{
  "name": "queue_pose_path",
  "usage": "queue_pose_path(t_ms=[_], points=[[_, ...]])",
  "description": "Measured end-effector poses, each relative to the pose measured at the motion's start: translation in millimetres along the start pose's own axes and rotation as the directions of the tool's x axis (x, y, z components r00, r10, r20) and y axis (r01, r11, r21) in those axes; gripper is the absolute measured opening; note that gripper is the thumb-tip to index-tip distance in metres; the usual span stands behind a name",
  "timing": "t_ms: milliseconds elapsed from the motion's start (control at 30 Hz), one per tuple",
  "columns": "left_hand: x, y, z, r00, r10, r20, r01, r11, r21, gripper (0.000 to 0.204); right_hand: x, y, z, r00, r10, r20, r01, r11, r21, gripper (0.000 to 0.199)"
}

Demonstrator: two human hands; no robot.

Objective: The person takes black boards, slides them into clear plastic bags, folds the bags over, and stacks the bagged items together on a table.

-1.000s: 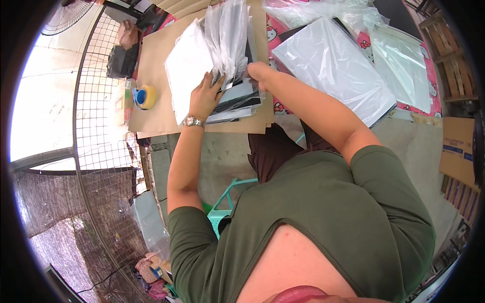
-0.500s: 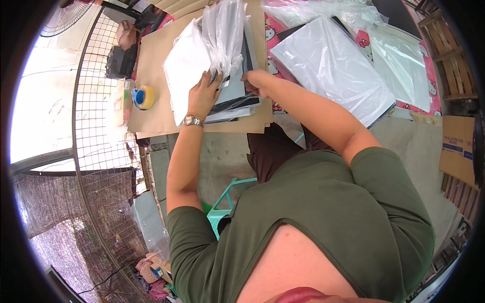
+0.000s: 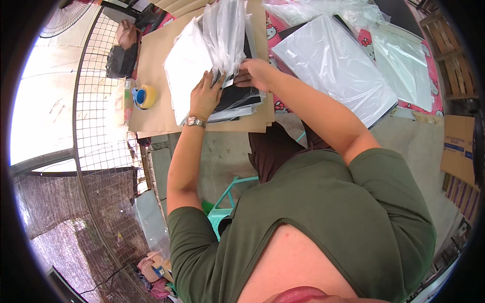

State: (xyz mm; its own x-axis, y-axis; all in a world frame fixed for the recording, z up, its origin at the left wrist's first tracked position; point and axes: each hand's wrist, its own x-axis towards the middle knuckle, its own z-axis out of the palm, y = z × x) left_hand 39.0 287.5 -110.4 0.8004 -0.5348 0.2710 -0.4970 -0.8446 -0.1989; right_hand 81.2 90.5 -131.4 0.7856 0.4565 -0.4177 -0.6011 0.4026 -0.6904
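Observation:
My left hand (image 3: 204,96) lies with its fingers spread over white plastic-covered sheets (image 3: 187,58), its fingertips at the lower edge of a bunched clear plastic sleeve (image 3: 225,38). My right hand (image 3: 256,76) is at that sleeve's lower right edge, its thumb and fingers closed on the plastic; exactly how much they grip is partly hidden. Below and between the hands a black sheet (image 3: 235,96) shows on the stack. Clear plastic edges stick out along the stack's near side. The whole stack rests on brown cardboard (image 3: 151,60).
A tape roll (image 3: 146,97) in a blue holder lies left of the stack. To the right, a plastic-wrapped white pile (image 3: 333,65) and clear plastic sleeves (image 3: 399,65) cover a pink patterned tablecloth (image 3: 437,93). A wire mesh (image 3: 101,65) stands at the left.
My right hand has shifted left and slightly up, from the stack's right edge to the bunched plastic. The grey surface between my hands has gone from sight; black shows there. My left hand has barely moved.

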Motion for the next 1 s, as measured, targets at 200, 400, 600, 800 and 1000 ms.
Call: queue_pose_path(t_ms=[200,400,600,800,1000], points=[[0.8,-2.1,3.3,0.999,0.028,-0.042,-0.029,1.000,-0.011,0.047,-7.1,45.4,-55.6,0.966,0.079,-0.247,-0.183,0.882,-0.433,0.018],[-0.1,-5.0,-5.7,0.999,0.013,-0.034,-0.015,0.999,-0.043,0.045,-15.9,26.0,-18.7,0.967,0.145,-0.211,-0.214,0.909,-0.356,0.021],[-2.0,-2.7,-5.1,1.000,0.005,-0.025,-0.007,0.997,-0.076,0.044,-12.9,-11.6,23.4,0.998,-0.059,0.031,0.063,0.984,-0.165,0.042],[-7.0,2.3,-19.7,0.997,0.071,0.038,-0.068,0.995,-0.074,0.062,-12.2,-10.3,30.6,0.994,-0.101,0.035,0.103,0.993,-0.064,0.041],[-14.1,-6.2,-11.0,0.996,0.047,0.076,-0.045,0.999,-0.030,0.073,5.3,10.8,7.7,0.991,-0.045,0.122,0.031,0.993,0.117,0.029]])
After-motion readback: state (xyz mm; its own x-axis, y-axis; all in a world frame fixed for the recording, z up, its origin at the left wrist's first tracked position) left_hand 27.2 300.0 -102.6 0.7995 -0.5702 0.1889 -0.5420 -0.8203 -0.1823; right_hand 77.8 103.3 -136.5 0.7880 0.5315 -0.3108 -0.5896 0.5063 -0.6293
